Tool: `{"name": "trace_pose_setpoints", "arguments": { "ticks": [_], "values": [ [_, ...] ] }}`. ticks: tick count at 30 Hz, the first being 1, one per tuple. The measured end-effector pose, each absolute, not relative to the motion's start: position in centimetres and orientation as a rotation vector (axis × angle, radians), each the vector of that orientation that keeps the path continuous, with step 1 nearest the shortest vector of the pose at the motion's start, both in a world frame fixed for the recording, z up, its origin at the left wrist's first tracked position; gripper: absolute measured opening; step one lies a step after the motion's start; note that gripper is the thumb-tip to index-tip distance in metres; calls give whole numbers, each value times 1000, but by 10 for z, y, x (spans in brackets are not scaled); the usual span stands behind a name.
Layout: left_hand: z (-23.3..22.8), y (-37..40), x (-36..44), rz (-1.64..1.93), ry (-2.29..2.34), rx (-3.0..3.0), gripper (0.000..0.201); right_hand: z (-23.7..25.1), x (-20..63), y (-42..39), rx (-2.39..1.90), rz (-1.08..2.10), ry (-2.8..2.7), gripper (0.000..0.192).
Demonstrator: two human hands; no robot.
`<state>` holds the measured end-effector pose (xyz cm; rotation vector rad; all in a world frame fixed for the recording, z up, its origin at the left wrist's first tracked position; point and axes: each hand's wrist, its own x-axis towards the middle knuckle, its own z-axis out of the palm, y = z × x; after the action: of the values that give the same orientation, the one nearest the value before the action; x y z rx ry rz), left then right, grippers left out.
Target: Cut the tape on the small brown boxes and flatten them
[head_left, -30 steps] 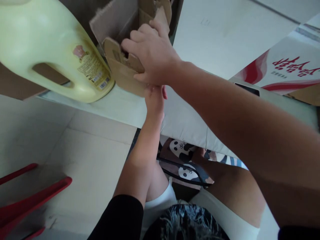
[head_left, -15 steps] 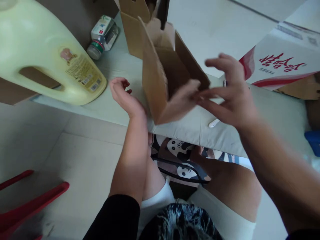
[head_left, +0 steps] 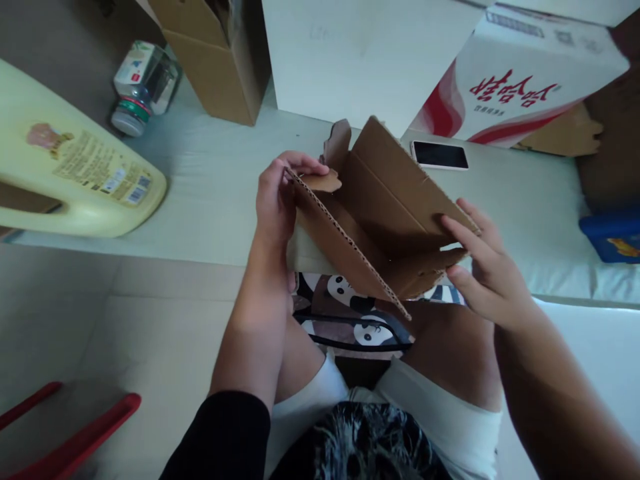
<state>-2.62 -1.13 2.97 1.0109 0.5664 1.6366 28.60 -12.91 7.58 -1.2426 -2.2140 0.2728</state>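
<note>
A small brown cardboard box (head_left: 385, 200) is held over the front edge of the pale table (head_left: 215, 193), its open side toward me and its flaps loose. My left hand (head_left: 277, 197) grips the box's left wall, thumb and fingers pinching the corrugated edge near a rounded flap. My right hand (head_left: 483, 263) presses its fingers against the right flap and lower corner of the box.
A large yellow jug (head_left: 75, 180) lies on its side at the left. A small jar (head_left: 140, 83) lies behind it. Beyond stand a brown carton (head_left: 215, 60), a white box (head_left: 360, 53) and a red-printed carton (head_left: 520, 87). A phone (head_left: 440, 155) lies flat. Something blue (head_left: 613, 237) and something red (head_left: 65, 440) sit at the edges.
The box has come from the table's back toward me and now sits in both hands. My left hand, open half a second ago, has closed on its left wall.
</note>
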Motion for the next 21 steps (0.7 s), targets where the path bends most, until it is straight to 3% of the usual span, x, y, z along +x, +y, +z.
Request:
{"name": "trace_pose_setpoints", "arguments": {
  "ticks": [4, 8, 12, 15, 17, 21],
  "values": [
    [13, -9, -32, 1673, 638, 1213, 59, 45, 272, -130, -1402, 275, -2083, 64],
    [3, -4, -39, 1663, 745, 1380, 51, 21, 243, -131, -1299, 318, -1794, 91],
    [1, -1, -43, 1657, 717, 1447, 63, 22, 214, -138, -1249, 508, -1558, 98],
    [8, -6, -43, 1521, 815, 1466, 61, 26, 209, -142, -1270, 657, -1428, 99],
    [13, -10, -42, 1452, 864, 1455, 59, 25, 214, -142, -1273, 686, -1419, 86],
    [14, -10, -39, 1479, 896, 1489, 54, 19, 229, -137, -1176, 634, -1643, 41]
  ]
}}
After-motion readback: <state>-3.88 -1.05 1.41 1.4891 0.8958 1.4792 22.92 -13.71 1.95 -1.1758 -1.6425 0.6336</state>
